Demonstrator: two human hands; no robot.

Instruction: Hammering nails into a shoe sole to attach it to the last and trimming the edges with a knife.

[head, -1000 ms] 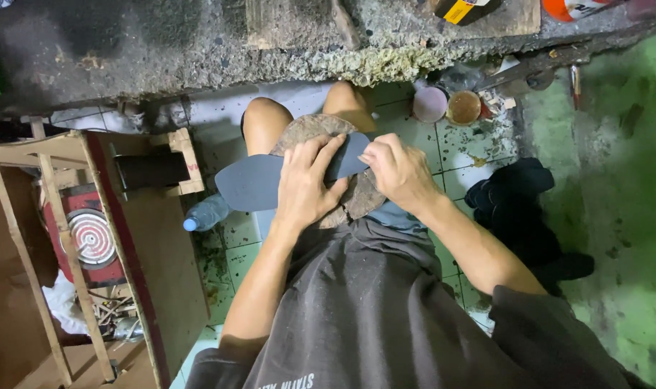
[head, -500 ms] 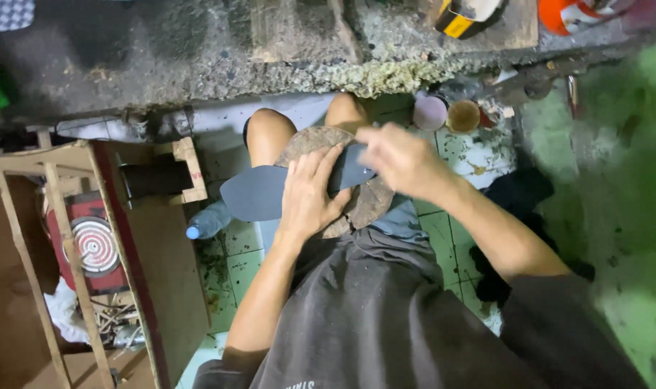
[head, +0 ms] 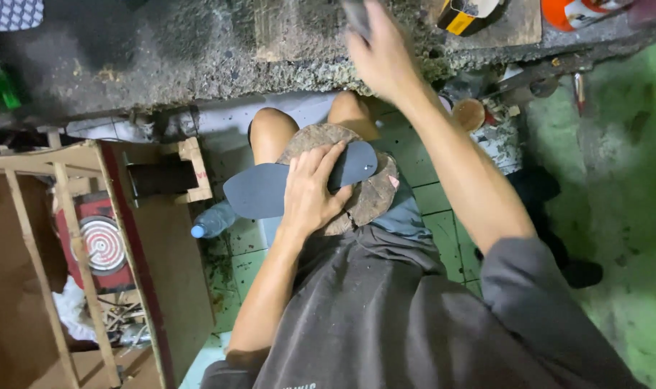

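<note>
On lap: left hand [head: 310, 193] flat, pressing dark sole [head: 270, 189]; right hand [head: 378, 54] grips blurred object.

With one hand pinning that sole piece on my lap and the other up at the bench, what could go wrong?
The dark sole-shaped sheet overhangs the round pad on the knees; held only by the left hand, it might slide or droop. The right hand reaches the cluttered bench edge out of the line of sight and could knock something off.
</note>
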